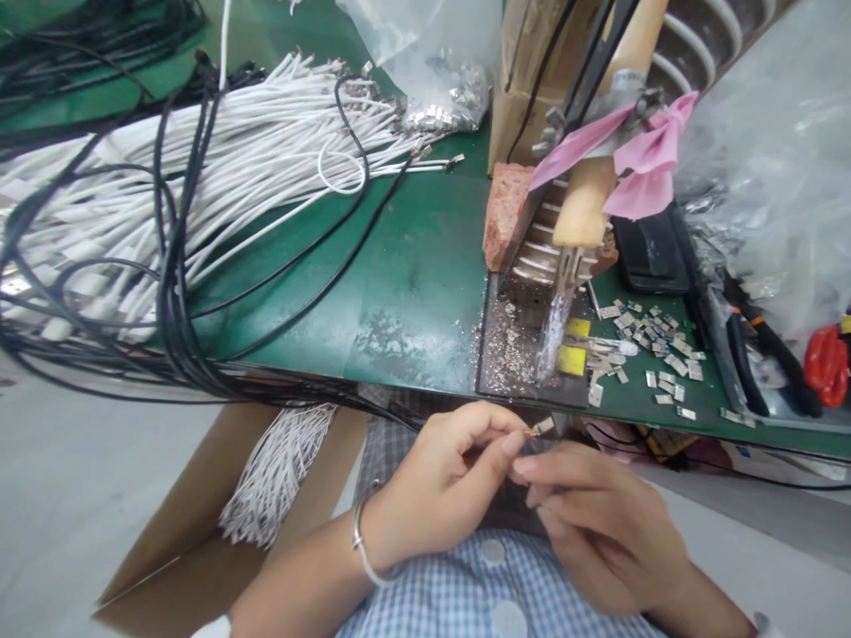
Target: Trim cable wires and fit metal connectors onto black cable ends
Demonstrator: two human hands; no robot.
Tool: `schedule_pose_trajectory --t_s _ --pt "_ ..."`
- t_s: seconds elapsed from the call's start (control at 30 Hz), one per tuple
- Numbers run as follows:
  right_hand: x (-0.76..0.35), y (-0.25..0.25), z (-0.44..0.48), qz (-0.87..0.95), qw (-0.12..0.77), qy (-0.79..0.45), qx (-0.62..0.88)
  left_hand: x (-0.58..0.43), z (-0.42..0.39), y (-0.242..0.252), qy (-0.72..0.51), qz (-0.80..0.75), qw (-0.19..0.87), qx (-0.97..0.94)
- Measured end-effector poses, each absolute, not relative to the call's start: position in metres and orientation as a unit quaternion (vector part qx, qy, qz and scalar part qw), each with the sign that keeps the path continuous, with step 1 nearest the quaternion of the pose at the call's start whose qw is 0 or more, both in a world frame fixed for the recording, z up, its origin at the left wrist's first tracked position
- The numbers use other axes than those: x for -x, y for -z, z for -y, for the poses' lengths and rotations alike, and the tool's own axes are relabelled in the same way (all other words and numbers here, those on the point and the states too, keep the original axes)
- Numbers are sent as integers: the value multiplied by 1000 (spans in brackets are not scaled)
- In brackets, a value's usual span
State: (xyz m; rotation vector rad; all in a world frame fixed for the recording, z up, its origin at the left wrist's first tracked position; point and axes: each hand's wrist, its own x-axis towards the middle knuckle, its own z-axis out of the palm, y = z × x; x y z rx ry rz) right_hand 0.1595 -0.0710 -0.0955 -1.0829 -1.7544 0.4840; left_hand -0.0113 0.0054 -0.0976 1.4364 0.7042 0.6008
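Note:
My left hand [442, 478], a silver bangle on its wrist, pinches a cable end between thumb and forefinger. Out of that pinch come short red and yellow wires, ending at a small metal connector [544, 426]. The black cables [319, 390] along the table edge run toward this hand, which hides where they end. Curled close beside it, my right hand [602, 523] has its fingertips almost against the left fingertips; whatever they hold is hidden. Beyond both hands, a soldering iron [578, 213] with a wooden handle hangs pointing down over the speckled dark plate [509, 354].
White cables [266, 168] lie heaped at the left of the green table [418, 248]. Loose connectors [665, 341] are scattered at right, near a black phone [651, 252] and pliers [764, 346]. A brick [505, 213] stands behind the plate. Below, a cardboard box [173, 496] contains more white cables.

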Motion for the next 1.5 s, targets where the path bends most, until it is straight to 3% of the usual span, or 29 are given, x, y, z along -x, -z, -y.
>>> schedule_pose_trajectory --t_s 0.23,0.9,1.5 --pt "-166 103 75 628 547 -210 512 13 -10 94 -245 -306 682 -617" --pt "-161 98 61 621 540 -214 526 11 -10 95 -256 -324 704 -578" --pt "-159 97 56 608 533 -172 562 9 -16 92 -235 -347 658 -625"
